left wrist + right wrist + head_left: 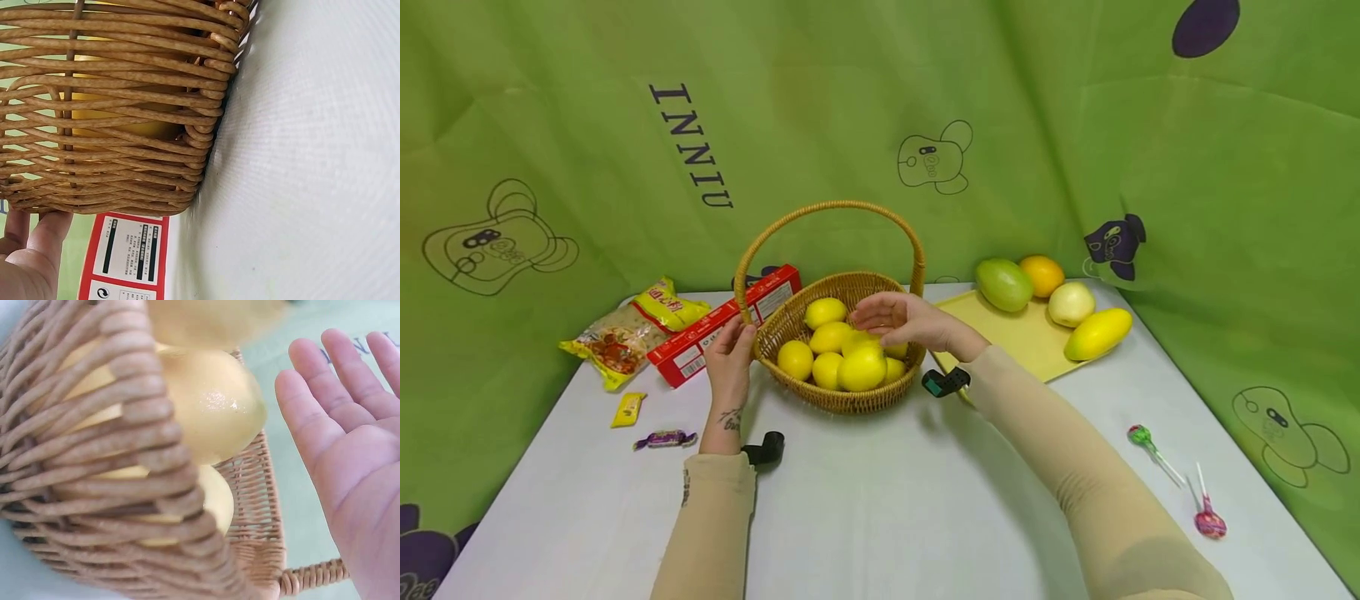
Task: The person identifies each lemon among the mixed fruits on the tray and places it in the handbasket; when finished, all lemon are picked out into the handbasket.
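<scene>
Wicker basket [838, 367] of lemons [861, 367] on bench: lemons directly beneath right hand [898, 321], fingers spread and empty; left hand [730, 358], fingers straight, touches the basket's left wall.

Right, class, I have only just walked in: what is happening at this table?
A person sits at a white table with a wicker basket full of lemons. The left hand rests against the basket's outer wall, beside a red box. The right hand hovers open over the lemons, holding nothing. Other fruit sits on a yellow board to the right.
</scene>
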The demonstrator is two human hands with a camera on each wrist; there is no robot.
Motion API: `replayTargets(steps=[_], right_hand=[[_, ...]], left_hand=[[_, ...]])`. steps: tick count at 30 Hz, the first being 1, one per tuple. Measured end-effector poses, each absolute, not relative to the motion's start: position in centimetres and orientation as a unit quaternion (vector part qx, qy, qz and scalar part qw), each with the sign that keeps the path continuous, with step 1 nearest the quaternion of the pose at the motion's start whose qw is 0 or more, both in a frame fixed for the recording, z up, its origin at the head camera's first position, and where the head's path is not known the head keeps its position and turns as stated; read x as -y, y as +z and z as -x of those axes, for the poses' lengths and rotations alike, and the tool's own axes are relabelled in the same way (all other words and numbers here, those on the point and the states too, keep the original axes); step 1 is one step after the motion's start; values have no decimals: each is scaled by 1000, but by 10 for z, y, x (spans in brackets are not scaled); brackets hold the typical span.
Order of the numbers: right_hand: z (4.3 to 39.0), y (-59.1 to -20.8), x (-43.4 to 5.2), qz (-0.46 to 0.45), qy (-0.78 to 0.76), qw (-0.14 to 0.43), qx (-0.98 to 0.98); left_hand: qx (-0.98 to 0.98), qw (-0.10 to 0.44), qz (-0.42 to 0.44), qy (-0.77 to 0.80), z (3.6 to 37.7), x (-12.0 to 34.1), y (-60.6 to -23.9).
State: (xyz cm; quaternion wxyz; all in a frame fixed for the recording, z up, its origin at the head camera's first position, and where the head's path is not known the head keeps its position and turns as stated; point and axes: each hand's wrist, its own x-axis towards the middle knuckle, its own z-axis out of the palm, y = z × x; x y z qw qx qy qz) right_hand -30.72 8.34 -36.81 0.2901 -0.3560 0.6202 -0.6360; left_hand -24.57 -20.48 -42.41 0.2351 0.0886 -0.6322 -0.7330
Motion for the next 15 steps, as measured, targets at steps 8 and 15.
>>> replayTargets(steps=[8,15], right_hand=[[305,-376,-94,367,-662,288,-587],[299,-379,-118,374,-689,255,-567]], left_hand=[[646,232,-97,-721,247,211,-427],[599,386,-77,-697,245,200,-427]])
